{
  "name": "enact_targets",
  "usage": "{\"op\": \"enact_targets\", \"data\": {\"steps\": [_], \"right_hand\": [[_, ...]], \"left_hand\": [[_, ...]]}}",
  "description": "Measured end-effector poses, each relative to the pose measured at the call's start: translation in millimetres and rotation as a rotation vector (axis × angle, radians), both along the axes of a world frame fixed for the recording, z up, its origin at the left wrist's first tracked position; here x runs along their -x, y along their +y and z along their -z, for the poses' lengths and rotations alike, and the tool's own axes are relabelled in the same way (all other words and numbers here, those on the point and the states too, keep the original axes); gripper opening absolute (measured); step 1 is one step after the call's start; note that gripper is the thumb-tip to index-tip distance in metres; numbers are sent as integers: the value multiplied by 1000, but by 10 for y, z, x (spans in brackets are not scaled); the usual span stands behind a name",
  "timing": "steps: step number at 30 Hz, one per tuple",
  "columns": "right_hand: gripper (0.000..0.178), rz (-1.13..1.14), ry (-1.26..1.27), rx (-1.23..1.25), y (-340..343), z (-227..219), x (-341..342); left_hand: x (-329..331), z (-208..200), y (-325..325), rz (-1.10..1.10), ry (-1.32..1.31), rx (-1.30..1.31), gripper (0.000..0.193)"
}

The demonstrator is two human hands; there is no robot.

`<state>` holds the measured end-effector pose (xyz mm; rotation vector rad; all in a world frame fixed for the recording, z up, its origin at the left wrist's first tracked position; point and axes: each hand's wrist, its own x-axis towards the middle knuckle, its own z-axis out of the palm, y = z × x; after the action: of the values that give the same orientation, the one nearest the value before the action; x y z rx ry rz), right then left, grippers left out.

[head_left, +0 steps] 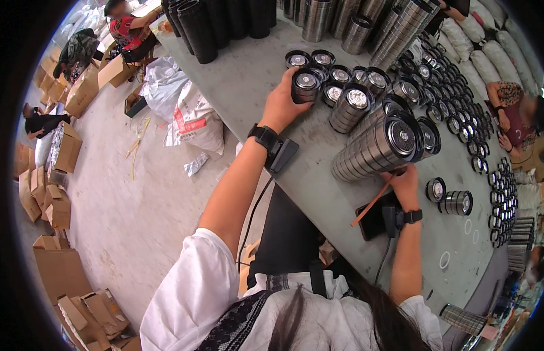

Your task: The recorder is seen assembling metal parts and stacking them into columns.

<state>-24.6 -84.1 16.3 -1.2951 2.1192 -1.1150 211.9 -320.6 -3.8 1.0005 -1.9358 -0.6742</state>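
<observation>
Here we are with our left hand (285,106) at the far side, fingers and thumb curled around a short steel cup (306,86); it sits just right of the palm, its black-rimmed end up toward us and its short axis looking roughly upright. Over to the right and nearer, our right hand (405,186) seems to pinch an orange-brown strip (371,203), which slants from the fingers down to the near left, above the grey table (310,190). The tall steel stack (365,147) stands just to the far left of those fingers, so the right hand is the nearer one. Its long axis runs from a near-left base to a far-right, black-rimmed top; whether the fingertips touch it, we can't tell.
</observation>
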Motion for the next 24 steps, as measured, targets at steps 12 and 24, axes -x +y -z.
{"op": "enact_targets", "data": {"steps": [12, 24], "right_hand": [[31, 17, 140, 110, 112, 374, 217], [27, 31, 72, 223, 29, -4, 8]], "left_hand": [[184, -142, -825, -80, 136, 18, 87], [333, 42, -1097, 153, 171, -133, 91]]}}
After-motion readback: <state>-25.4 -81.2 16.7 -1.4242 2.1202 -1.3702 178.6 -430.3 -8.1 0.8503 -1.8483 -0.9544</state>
